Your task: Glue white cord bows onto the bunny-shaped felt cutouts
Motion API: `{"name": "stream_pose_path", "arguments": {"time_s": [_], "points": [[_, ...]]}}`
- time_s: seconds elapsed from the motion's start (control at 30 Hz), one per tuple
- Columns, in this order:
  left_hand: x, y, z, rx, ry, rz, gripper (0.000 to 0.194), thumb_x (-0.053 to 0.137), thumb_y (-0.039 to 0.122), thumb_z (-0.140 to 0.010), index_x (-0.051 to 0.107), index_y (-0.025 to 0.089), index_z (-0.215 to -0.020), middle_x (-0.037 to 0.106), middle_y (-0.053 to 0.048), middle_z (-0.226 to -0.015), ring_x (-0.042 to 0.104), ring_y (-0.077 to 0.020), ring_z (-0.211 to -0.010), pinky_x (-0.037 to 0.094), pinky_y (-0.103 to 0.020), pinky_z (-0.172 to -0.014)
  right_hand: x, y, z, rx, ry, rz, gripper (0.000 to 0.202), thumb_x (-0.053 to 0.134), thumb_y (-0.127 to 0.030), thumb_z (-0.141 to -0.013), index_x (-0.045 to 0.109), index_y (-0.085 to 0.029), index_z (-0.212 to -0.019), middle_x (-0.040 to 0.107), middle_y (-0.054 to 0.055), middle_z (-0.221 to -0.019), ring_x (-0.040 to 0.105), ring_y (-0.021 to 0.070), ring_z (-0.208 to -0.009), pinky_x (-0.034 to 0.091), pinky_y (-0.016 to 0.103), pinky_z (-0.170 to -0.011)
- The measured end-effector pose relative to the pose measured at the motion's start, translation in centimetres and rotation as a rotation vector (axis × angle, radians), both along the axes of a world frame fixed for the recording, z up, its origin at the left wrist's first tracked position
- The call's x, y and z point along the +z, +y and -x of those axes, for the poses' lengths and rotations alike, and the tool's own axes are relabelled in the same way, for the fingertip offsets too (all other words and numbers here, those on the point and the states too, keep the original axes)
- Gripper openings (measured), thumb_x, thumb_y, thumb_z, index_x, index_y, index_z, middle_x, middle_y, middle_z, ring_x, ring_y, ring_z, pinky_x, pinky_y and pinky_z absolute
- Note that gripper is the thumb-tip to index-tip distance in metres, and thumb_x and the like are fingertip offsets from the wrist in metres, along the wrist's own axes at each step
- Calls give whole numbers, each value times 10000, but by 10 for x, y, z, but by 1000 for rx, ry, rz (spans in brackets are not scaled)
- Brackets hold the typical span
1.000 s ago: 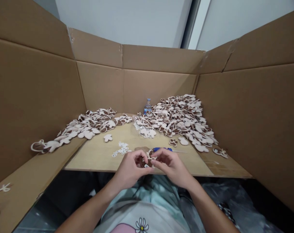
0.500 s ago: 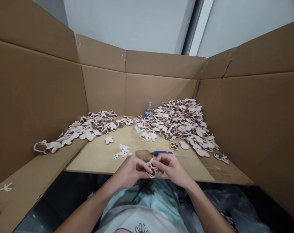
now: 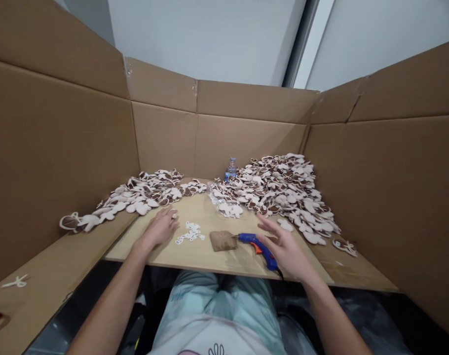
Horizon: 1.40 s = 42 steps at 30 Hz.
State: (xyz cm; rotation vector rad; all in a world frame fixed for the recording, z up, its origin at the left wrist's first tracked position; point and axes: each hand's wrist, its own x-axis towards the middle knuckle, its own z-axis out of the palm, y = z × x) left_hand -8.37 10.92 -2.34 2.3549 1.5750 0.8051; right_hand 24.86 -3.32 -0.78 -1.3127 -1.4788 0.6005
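Observation:
My left hand (image 3: 161, 228) reaches to the left part of the board, its fingers closing around a small white lobed piece (image 3: 174, 216) that is mostly hidden under them. My right hand (image 3: 283, 244) is over the right side, fingers spread, with nothing visible in it. Beside it lies a blue glue gun (image 3: 249, 238) with an orange trigger, its nozzle over a brown block (image 3: 223, 241). Small white cut-out pieces (image 3: 190, 232) are scattered between my left hand and the block. A pale padded piece (image 3: 285, 225) lies just beyond my right hand.
A large heap of brown and pale bow-tied pieces (image 3: 283, 182) fills the back right. Another heap (image 3: 135, 195) runs along the left. A water bottle (image 3: 231, 170) stands at the back. Cardboard walls (image 3: 246, 133) enclose the board (image 3: 195, 259) on three sides.
My hands have parted from the middle, the left going left and the right going right. The small brown piece with white cord is no longer between them. The glue gun shows more fully.

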Motion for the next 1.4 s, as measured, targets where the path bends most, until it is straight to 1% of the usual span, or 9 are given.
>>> {"name": "stream_pose_path", "arguments": {"time_s": [0.1, 0.23, 0.47, 0.6, 0.73, 0.83, 0.93, 1.13, 1.4], "points": [[-11, 14, 9, -25, 56, -12, 301, 550, 277, -793, 682, 137, -1025, 642, -174, -1274, 550, -294, -1216, 383, -356, -1032, -4, 6, -5, -82, -105, 45, 400, 660, -532, -758, 749, -148, -828, 759, 127, -850, 692, 267, -747, 541, 348, -647], [-17, 19, 12, 25, 97, -42, 270, 510, 240, -823, 674, 138, -1012, 703, -169, -1128, 624, -297, -1068, 428, -363, -962, -10, 11, -10, -312, -336, 115, 410, 601, -457, -816, 610, -175, -519, 659, 66, -556, 606, 197, -559, 424, 276, -517], [-15, 18, 11, 146, 98, -30, 211, 495, 205, -818, 694, 152, -862, 749, -146, -879, 671, -292, -858, 479, -359, -811, -35, 14, -18, -279, -363, 409, 184, 746, -247, -600, 572, -196, -567, 613, -5, -470, 511, 140, -405, 303, 234, -383], [-14, 15, 7, 69, 83, -83, 354, 531, 272, -840, 645, 102, -1130, 652, -199, -1239, 551, -331, -1190, 391, -417, -1016, -39, 18, -19, -250, -345, 432, 172, 706, -146, -583, 555, -200, -521, 586, -20, -440, 498, 133, -405, 279, 226, -380], [-20, 14, 0, -111, 82, -64, 523, 552, 338, -861, 512, 164, -1353, 454, -116, -1498, 387, -273, -1378, 309, -385, -1111, -34, 20, -20, -246, -324, 394, 218, 677, -114, -582, 521, -200, -457, 549, -31, -426, 467, 119, -423, 261, 222, -396], [-23, 14, -4, -161, 71, -16, 373, 538, 333, -873, 632, 204, -1211, 586, -93, -1381, 484, -266, -1298, 336, -367, -1084, -29, 20, -21, -255, -286, 357, 219, 675, -168, -610, 516, -211, -465, 547, -32, -429, 460, 121, -426, 284, 225, -397], [-21, 14, -5, -79, 18, 1, 204, 532, 255, -854, 694, 176, -948, 711, -140, -1120, 579, -299, -1134, 382, -388, -1010, -26, 19, -20, -258, -241, 316, 162, 657, -213, -632, 530, -213, -531, 579, -28, -477, 498, 132, -451, 339, 234, -417], [-11, 11, -2, 95, -242, 15, 129, 493, 164, -815, 621, 165, -829, 714, -144, -883, 628, -286, -926, 438, -404, -894, -18, 18, -15, -244, -176, 243, 69, 559, -250, -686, 515, -206, -657, 592, -13, -575, 556, 149, -541, 423, 259, -517], [12, -19, -40, -200, -701, 201, 253, 493, 319, -858, 675, 143, -860, 751, -133, -990, 717, -233, -917, 562, -367, -839, -5, 7, 6, -168, 3, 149, 263, 574, -345, -717, 491, -202, -921, 486, -80, -524, 448, 130, -421, 350, 242, -417]]}}
